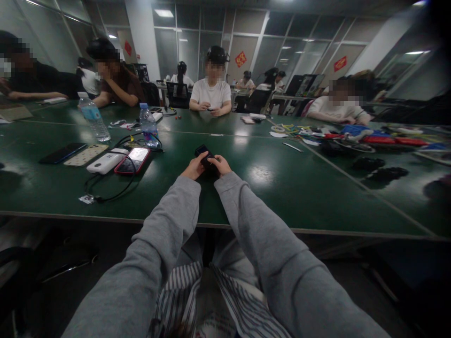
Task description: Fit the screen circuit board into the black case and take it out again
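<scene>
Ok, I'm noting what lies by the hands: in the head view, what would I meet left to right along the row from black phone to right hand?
Black phone → spotted phone case → white power bank → red-edged phone → left hand → right hand, both hands holding a black gadget.

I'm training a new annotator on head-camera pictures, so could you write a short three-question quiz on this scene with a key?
1. What are the left hand and the right hand holding together?
2. True or false: the blue-capped bottle stands to the left of both hands.
3. Fill in the blank: on the green table, the white device lies between the beige spotted item and the ____.

Key:
1. A small black device.
2. True.
3. Red-edged phone.
</scene>
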`<state>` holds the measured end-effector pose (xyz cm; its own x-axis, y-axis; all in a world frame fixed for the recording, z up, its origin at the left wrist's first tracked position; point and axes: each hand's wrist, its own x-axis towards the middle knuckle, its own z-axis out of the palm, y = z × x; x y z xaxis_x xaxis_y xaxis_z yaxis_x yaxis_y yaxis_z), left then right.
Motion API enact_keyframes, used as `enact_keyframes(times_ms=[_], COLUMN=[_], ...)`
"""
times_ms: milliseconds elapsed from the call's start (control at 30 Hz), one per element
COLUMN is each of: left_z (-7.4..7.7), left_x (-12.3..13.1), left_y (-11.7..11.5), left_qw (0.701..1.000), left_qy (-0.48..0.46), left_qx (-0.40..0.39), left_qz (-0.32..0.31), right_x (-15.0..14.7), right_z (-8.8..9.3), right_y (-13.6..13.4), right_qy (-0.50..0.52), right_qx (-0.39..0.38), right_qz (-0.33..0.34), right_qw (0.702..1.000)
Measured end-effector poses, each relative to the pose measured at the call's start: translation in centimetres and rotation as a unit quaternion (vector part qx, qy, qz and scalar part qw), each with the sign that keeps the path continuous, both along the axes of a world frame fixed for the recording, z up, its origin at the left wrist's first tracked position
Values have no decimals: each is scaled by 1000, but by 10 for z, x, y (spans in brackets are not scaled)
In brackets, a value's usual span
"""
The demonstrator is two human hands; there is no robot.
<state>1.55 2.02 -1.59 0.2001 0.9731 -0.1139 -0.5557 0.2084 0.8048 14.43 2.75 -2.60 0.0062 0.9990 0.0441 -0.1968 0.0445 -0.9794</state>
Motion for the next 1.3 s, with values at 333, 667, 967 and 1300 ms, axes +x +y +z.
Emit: enact_keyframes(times_ms=[333, 667, 967, 1300], left_z=[5, 11, 6, 6], left_x=[-1, -13, -8, -11], left_y=[-6, -15, -14, -13], left_qw=[1000, 987, 985, 983], left_qy=[2, -137, -156, -175], left_qx=[-2, 2, 19, -8], left_qz=[-2, -85, -65, -52], right_x=[-1, -4, -8, -11], right_z=[3, 4, -3, -8], right_y=[-3, -6, -2, 4], right_qy=[12, -1, -29, -47], right_qx=[6, 1, 4, 32], right_qz=[9, 51, 65, 41], right_qw=[1000, 999, 997, 997])
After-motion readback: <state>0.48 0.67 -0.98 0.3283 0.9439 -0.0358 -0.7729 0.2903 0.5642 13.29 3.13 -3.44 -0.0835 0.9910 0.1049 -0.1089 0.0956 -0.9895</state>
